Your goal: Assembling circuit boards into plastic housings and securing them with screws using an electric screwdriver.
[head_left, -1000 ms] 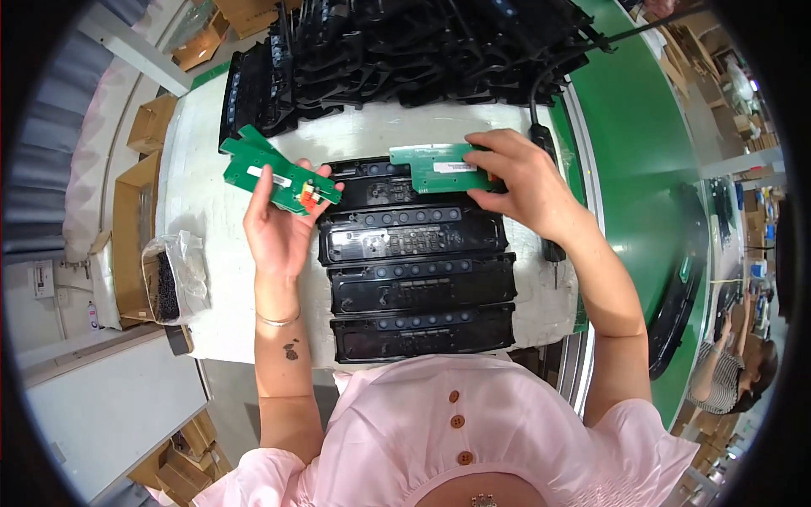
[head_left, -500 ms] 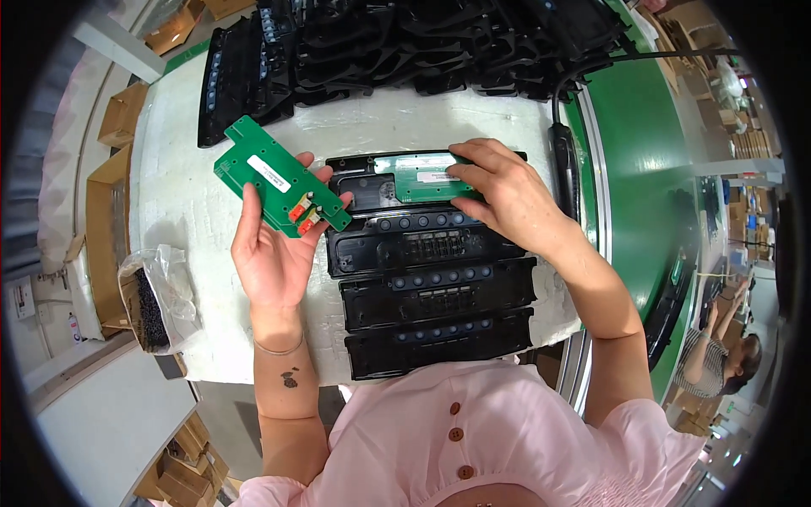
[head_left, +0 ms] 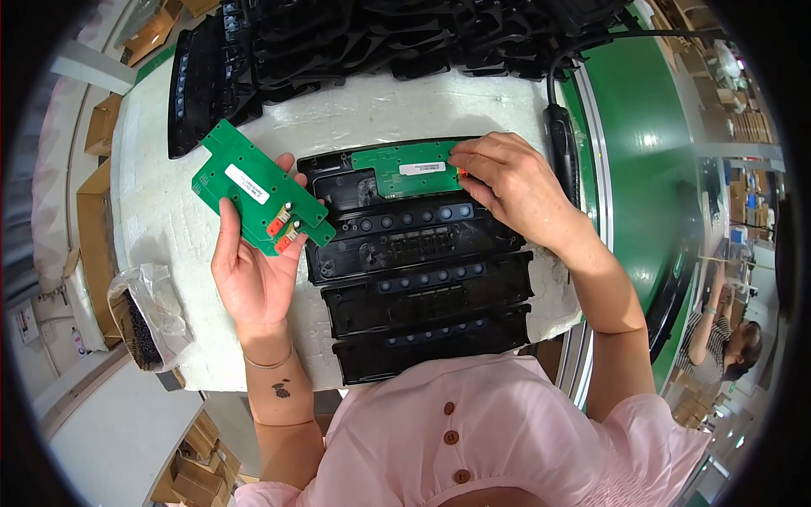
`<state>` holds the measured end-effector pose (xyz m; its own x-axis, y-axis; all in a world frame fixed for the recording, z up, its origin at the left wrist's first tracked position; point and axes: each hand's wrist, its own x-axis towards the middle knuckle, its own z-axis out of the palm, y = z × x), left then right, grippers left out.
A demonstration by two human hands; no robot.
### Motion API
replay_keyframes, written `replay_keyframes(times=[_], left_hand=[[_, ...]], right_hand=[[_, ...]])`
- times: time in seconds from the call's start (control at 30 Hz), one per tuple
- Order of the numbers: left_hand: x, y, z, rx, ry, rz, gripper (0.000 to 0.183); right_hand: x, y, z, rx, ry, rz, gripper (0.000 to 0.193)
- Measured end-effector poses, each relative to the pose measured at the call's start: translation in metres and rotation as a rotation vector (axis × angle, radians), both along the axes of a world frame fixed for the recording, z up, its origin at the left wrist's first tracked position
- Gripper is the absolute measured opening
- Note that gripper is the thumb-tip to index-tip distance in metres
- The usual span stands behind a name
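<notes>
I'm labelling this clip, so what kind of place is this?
Probably an electronics assembly line: green circuit boards go into black plastic housings, more housings are piled behind, and a green conveyor belt runs alongside.

You have bare worktop [head_left: 160, 211] left of the black panels [head_left: 422, 296], up to the bag [head_left: 148, 313] at the edge. The rear is blocked by stacked black parts [head_left: 380, 42]; a cable tool [head_left: 562, 148] lies just right of the panels.

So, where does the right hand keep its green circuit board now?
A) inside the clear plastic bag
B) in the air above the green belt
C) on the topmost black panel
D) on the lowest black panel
C: the right hand presses the green circuit board flat into the topmost black panel.
</notes>
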<state>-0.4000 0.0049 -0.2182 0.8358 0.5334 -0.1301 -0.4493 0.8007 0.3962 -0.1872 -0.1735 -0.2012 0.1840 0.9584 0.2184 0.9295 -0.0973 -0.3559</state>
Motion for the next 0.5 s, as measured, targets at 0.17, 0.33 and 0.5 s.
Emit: replay_keyframes(times=[0.17,0.33,0.5], left_hand=[[0.0006,-0.0014,0.0012,0.014,0.007,-0.005,0.046],[0.002,-0.0035,0.0019,0.006,0.01,-0.004,0.046],[0.0007,-0.006,0.0064,0.016,0.014,-0.012,0.046]], right_hand=[[-0.0004,0.0005,-0.0002,-0.004,0.003,0.002,0.016],[0.0018,-0.0023,0.002,-0.017,-0.012,-0.004,0.018],[-0.0003,-0.0033,0.001,0.0,-0.032,0.001,0.02]])
